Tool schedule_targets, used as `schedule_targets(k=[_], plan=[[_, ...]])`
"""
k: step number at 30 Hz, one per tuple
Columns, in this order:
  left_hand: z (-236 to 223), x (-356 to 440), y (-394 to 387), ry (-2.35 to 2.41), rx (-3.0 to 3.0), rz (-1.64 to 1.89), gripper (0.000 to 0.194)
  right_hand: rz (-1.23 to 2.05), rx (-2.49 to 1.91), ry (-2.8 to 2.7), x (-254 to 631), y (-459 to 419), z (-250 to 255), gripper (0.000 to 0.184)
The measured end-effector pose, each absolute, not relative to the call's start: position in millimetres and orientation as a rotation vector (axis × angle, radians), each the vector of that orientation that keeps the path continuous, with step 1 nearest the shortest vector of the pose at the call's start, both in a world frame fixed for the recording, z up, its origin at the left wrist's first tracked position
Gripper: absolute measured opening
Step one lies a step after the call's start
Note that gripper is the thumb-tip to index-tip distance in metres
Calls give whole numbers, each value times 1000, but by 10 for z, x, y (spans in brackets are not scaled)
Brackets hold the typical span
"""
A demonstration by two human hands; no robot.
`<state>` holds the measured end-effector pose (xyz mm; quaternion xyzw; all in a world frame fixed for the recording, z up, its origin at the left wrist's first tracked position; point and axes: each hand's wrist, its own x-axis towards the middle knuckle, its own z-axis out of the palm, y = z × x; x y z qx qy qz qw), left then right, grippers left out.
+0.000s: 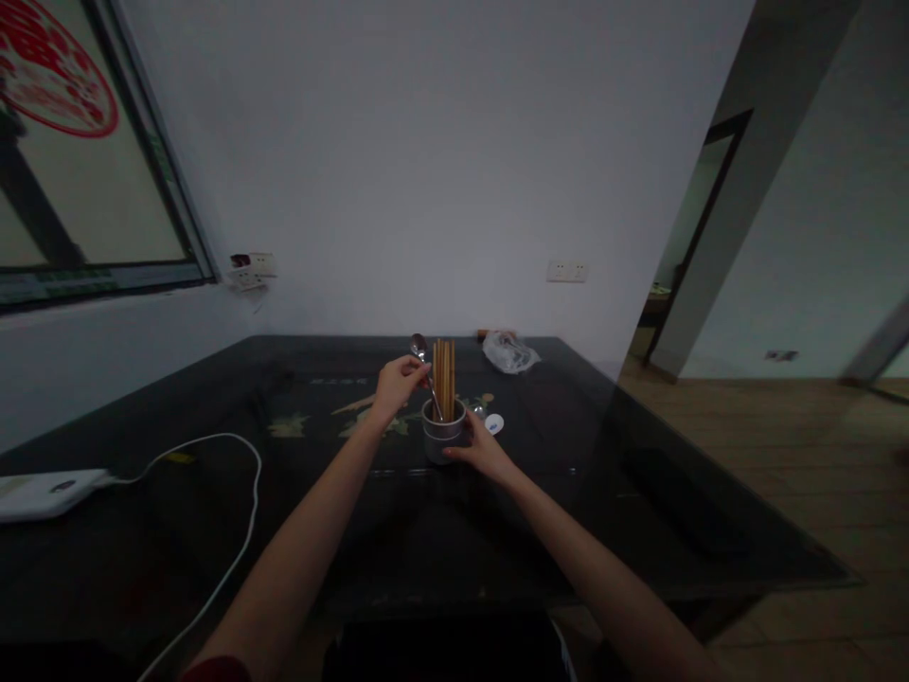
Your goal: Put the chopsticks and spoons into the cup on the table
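Note:
A grey metal cup (441, 441) stands upright on the dark table (568, 530), holding a bundle of wooden chopsticks (444, 374). My left hand (398, 384) pinches a metal spoon (418, 347) by its handle. The spoon's bowl points up, and its handle end dips inside the cup's rim beside the chopsticks. With its fingers around the right side, my right hand (483, 448) grips the cup. Just behind that hand lie a small shiny metal object (479, 412), partly hidden, and a white round disc (494, 423) with a blue mark.
A crumpled clear plastic bag (509, 352) lies near the table's back edge by the wall. At the left, a white power bank-like device (53, 494) has a white cable (257, 474) running toward the front edge. A flat dark object (682, 500) rests at the right.

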<state>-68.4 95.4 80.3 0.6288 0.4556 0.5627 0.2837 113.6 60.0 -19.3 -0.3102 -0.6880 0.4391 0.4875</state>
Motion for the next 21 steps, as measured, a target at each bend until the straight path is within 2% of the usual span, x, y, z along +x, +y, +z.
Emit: schedule_targets(k=[8,21], plan=[[632,-643,939,1301,1786,1445,25,893,-875,-1718,1005,699,-222,92],[529,-638,976,1403,1908,1442,25,802,-971,-1676,964,591,-160,86]])
